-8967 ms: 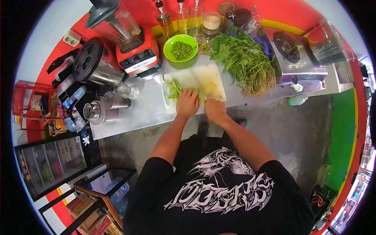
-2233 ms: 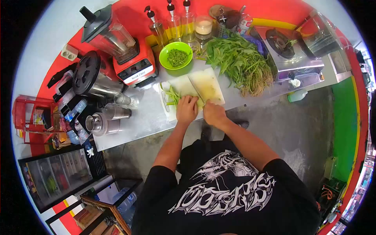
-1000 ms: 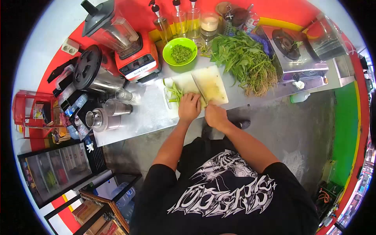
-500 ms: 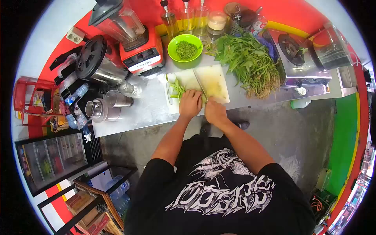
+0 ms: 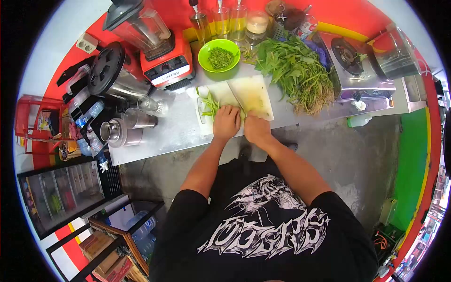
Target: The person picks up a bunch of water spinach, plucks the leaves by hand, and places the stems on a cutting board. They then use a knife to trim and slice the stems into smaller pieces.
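A white cutting board (image 5: pixel 257 87) lies on the steel table in front of me. Cut green stalks (image 5: pixel 209 106) rest on its left half, their right ends under my left hand (image 5: pixel 226 122). The fingers of that hand are curled down and pressed on the stalks. My right hand (image 5: pixel 257 129) is closed around the handle of a knife, which the fist hides. The thin knife blade (image 5: pixel 236 96) points away from me across the board, just right of my left fingertips. Behind the board stands a lime-green bowl (image 5: pixel 204 61) holding finely chopped greens (image 5: pixel 220 58).
Right of the board lies a big bunch of leafy greens with roots (image 5: pixel 298 70), beside a gas stove (image 5: pixel 369 82). Left are a red blender (image 5: pixel 168 69), a glass (image 5: pixel 140 118) and a metal-topped jar (image 5: pixel 123 134). Oil bottles (image 5: pixel 221 21) line the back wall.
The view has shifted slightly. My right hand has moved a little forward with the knife along the board. My left hand keeps its place on the stalks.
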The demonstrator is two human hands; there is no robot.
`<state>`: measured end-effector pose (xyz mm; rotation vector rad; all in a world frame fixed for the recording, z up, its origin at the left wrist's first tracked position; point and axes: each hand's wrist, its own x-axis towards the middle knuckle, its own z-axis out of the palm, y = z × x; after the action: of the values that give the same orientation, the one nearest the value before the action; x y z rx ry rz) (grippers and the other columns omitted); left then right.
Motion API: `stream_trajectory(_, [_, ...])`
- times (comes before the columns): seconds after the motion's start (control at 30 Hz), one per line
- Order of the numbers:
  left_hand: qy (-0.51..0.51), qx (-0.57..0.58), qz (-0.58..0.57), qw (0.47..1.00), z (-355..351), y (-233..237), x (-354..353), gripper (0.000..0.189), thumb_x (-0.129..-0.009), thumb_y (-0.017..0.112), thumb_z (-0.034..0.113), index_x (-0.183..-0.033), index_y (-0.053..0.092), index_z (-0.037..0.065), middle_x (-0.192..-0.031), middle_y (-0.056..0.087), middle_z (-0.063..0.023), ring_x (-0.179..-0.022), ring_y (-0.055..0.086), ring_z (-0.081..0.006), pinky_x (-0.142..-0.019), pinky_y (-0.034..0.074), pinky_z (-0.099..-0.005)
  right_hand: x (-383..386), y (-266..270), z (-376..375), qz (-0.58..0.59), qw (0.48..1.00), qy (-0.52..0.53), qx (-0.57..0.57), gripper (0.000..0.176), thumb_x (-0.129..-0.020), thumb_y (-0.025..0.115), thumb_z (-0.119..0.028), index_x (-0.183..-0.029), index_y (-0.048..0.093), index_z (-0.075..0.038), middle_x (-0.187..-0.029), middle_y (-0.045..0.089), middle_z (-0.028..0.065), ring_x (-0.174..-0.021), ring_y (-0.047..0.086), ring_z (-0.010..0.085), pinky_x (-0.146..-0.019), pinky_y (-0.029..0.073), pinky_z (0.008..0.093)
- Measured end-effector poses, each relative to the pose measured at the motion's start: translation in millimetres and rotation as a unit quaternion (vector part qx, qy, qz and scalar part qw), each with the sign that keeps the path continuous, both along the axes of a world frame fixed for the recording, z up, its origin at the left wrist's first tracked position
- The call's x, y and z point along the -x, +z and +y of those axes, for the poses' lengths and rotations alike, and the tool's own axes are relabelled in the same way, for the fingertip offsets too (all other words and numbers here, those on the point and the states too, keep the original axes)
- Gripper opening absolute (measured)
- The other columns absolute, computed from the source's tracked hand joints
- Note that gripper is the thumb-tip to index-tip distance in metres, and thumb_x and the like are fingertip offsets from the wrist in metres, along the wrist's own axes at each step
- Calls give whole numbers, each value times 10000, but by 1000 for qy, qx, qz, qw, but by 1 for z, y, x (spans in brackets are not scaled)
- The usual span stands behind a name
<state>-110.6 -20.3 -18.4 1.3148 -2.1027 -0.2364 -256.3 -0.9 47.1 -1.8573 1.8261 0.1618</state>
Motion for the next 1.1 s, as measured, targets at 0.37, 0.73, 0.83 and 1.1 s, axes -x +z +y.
stream_trajectory(0.37, [2, 4, 2, 1000, -1, -1, 1, 146, -872, 651, 119, -1001, 646, 51, -947, 608, -121, -926, 561, -340, -797, 441, -447, 0, -13, 1, -29, 999, 3, 38, 258, -899, 540, -96, -1092, 556, 75, -1030, 698, 307, -967, 707, 446, -848, 559, 517])
stream_trajectory(0.73, [-5, 15, 14, 1000, 0, -1, 1, 146, -862, 660, 106, -997, 642, 53, -925, 597, -125, -879, 560, -347, -774, 442, -466, -3, -11, -1, -36, 999, -8, 30, 281, -907, 528, -107, -1122, 559, 72, -1029, 704, 293, -966, 718, 422, -847, 566, 505])
stream_trajectory(0.83, [-4, 14, 10, 1000, -2, -6, 1, 131, -859, 660, 106, -975, 629, 54, -927, 602, -125, -883, 564, -351, -770, 445, -467, -2, -6, -1, -19, 1000, 12, 17, 287, -909, 527, -116, -1127, 551, 69, -1034, 710, 278, -940, 723, 423, -837, 570, 498])
stream_trajectory(1.1, [-8, -2, 17, 1000, -1, 0, -1, 124, -851, 662, 92, -954, 612, 44, -930, 626, -137, -897, 576, -363, -784, 452, -468, -5, -27, 17, -48, 998, -21, 30, 281, -933, 518, -141, -1143, 518, 46, -1002, 711, 285, -912, 710, 463, -842, 549, 553])
